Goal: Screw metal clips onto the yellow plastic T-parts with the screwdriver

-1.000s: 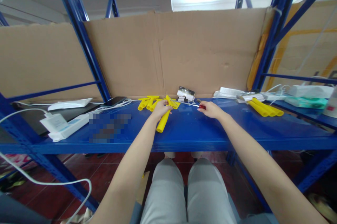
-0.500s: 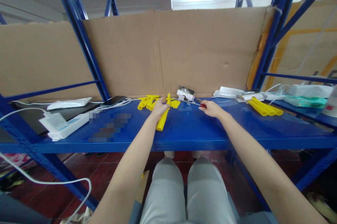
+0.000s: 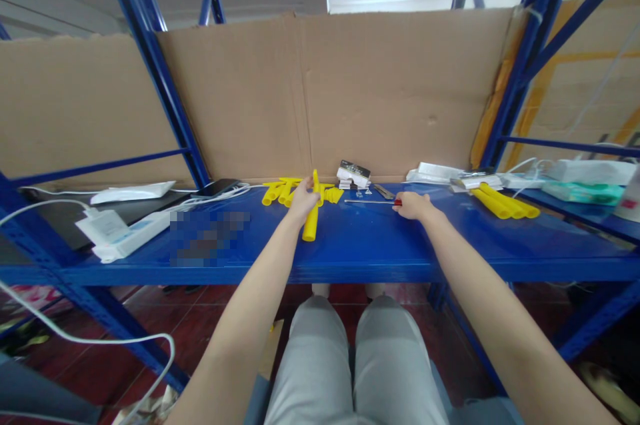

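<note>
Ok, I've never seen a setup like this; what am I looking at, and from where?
There's no machine: these are a person's two bare hands, seen by a camera worn on their head, looking forward and down. They work at a blue metal shelf backed by brown cardboard. The left hand holds a yellow tube; the right hand grips a red-handled tool with a thin metal shaft, perhaps a screwdriver. More yellow tubular pieces lie leftward, and plain yellow tubes to the right.
</note>
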Tool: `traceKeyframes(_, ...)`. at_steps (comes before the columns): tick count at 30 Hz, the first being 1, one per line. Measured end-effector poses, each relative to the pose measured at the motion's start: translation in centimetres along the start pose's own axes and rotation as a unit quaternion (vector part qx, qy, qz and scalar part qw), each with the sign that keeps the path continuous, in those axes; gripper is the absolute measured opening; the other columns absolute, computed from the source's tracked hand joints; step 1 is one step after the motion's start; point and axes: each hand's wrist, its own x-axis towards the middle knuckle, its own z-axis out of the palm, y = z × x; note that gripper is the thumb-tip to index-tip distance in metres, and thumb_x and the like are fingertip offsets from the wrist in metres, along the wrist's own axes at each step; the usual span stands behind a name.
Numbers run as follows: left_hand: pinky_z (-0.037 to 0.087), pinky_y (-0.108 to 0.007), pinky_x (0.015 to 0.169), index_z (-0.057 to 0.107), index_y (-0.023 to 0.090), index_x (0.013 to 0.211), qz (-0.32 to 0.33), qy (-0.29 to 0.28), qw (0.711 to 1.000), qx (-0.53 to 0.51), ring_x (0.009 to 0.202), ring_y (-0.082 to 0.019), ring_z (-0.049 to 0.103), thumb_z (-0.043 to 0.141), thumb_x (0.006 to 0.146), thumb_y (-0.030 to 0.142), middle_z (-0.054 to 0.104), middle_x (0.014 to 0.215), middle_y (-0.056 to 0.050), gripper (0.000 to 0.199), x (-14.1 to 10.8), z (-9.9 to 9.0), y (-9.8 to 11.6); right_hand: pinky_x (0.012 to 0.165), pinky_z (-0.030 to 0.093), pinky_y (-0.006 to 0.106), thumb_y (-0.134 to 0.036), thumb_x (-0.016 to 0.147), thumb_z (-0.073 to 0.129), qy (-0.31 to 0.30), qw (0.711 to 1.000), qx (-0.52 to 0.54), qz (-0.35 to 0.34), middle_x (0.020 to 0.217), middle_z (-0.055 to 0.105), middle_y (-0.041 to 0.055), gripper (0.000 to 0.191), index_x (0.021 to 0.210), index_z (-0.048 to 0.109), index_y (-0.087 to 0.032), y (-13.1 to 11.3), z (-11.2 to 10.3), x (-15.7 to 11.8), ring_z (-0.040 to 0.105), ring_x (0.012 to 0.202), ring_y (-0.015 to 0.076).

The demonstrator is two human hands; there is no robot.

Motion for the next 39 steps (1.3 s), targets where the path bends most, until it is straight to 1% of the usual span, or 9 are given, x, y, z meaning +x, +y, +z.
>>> traceKeyframes(2, 0.052, -0.029, 0.089, 0.05, 0.013, 0.13, -0.015, -0.007, 1.0, -0.02, 0.115, -0.022, 0.059, 0.051, 0.064, -0.005, 0.057, 0.132, -0.014, 0.068, -0.6, 0.2, 0.6, 0.094, 0.039, 0.056, -0.027, 0.086, 0.05, -0.011, 1.0, 0.006, 0.012, 0.111, 0.068, 0.0154, 0.023, 0.102, 0.064, -0.019, 0.3, 0.0, 0.1, 0.061, 0.108, 0.0322)
traceKeyframes(5, 0.05, -0.03, 0.093, 0.053, 0.013, 0.128, 0.001, -0.043, 0.999, -0.018, 0.115, -0.021, 0.06, 0.053, 0.065, -0.006, 0.057, 0.133, -0.013, 0.066, -1.5, 0.7, 1.2, 0.094, 0.038, 0.059, -0.026, 0.085, 0.05, -0.017, 1.0, 0.004, 0.023, 0.116, 0.066, 0.0165, 0.023, 0.101, 0.065, -0.019, 0.7, 0.0, 0.2, 0.059, 0.111, 0.0336)
traceKeyframes(12, 0.047, -0.035, 0.099, 0.057, 0.012, 0.124, 0.013, -0.097, 0.995, 0.021, 0.112, -0.023, 0.061, 0.059, 0.067, -0.004, 0.06, 0.129, -0.014, 0.059, -2.2, 2.0, 1.0, 0.096, 0.036, 0.064, -0.017, 0.084, 0.05, -0.028, 0.998, 0.002, 0.059, 0.121, 0.063, 0.0195, 0.028, 0.107, 0.067, -0.018, 1.9, 0.5, 0.5, 0.057, 0.115, 0.035)
traceKeyframes(18, 0.048, -0.038, 0.098, 0.06, 0.009, 0.121, -0.001, -0.108, 0.994, 0.033, 0.106, -0.025, 0.064, 0.063, 0.066, -0.003, 0.061, 0.127, -0.016, 0.056, -2.7, 2.4, 1.3, 0.097, 0.037, 0.06, -0.02, 0.088, 0.046, -0.031, 0.997, 0.005, 0.072, 0.128, 0.058, 0.0202, 0.033, 0.116, 0.063, -0.016, 2.1, 0.8, 0.7, 0.053, 0.12, 0.0342)
traceKeyframes(23, 0.048, -0.037, 0.097, 0.06, 0.008, 0.119, -0.023, -0.117, 0.993, 0.027, 0.104, -0.023, 0.064, 0.065, 0.065, -0.003, 0.061, 0.127, -0.015, 0.055, -2.9, 2.9, 1.4, 0.1, 0.034, 0.059, -0.022, 0.089, 0.043, -0.047, 0.994, 0.008, 0.094, 0.134, 0.053, 0.0192, 0.037, 0.122, 0.058, -0.014, 1.6, 0.6, 0.5, 0.047, 0.125, 0.0333)
traceKeyframes(27, 0.048, -0.034, 0.095, 0.062, 0.008, 0.116, -0.03, -0.12, 0.992, 0.022, 0.105, -0.022, 0.063, 0.065, 0.064, -0.004, 0.062, 0.125, -0.014, 0.053, -2.7, 3.2, 1.1, 0.102, 0.033, 0.059, -0.028, 0.09, 0.045, -0.039, 0.996, 0.018, 0.076, 0.135, 0.052, 0.0169, 0.036, 0.122, 0.058, -0.016, 0.9, 0.3, 0.3, 0.045, 0.127, 0.0329)
traceKeyframes(31, 0.049, -0.033, 0.093, 0.063, 0.009, 0.113, -0.051, -0.124, 0.991, 0.013, 0.102, -0.022, 0.064, 0.068, 0.062, -0.003, 0.066, 0.115, -0.013, 0.052, -2.2, 3.5, 0.5, 0.101, 0.033, 0.058, -0.031, 0.091, 0.045, -0.026, 0.998, 0.02, 0.05, 0.132, 0.054, 0.0174, 0.035, 0.12, 0.059, -0.017, 0.5, 0.4, 0.1, 0.045, 0.126, 0.0325)
traceKeyframes(35, 0.049, -0.032, 0.092, 0.064, 0.009, 0.11, -0.078, -0.108, 0.991, 0.01, 0.1, -0.021, 0.064, 0.07, 0.062, -0.001, 0.069, 0.106, -0.011, 0.05, -1.6, 3.9, -0.3, 0.099, 0.035, 0.056, -0.032, 0.091, 0.046, -0.022, 0.999, 0.019, 0.042, 0.128, 0.056, 0.0169, 0.032, 0.116, 0.061, -0.018, 0.4, 0.7, 0.2, 0.047, 0.124, 0.032)
traceKeyframes(39, 0.048, -0.031, 0.093, 0.066, 0.009, 0.106, -0.086, -0.09, 0.992, 0.006, 0.1, -0.021, 0.065, 0.072, 0.061, 0.001, 0.069, 0.106, -0.011, 0.046, -1.2, 4.3, -0.8, 0.099, 0.035, 0.056, -0.03, 0.091, 0.045, -0.025, 0.999, 0.023, 0.036, 0.128, 0.056, 0.0174, 0.032, 0.117, 0.061, -0.018, 0.4, 0.8, 0.3, 0.047, 0.124, 0.0323)
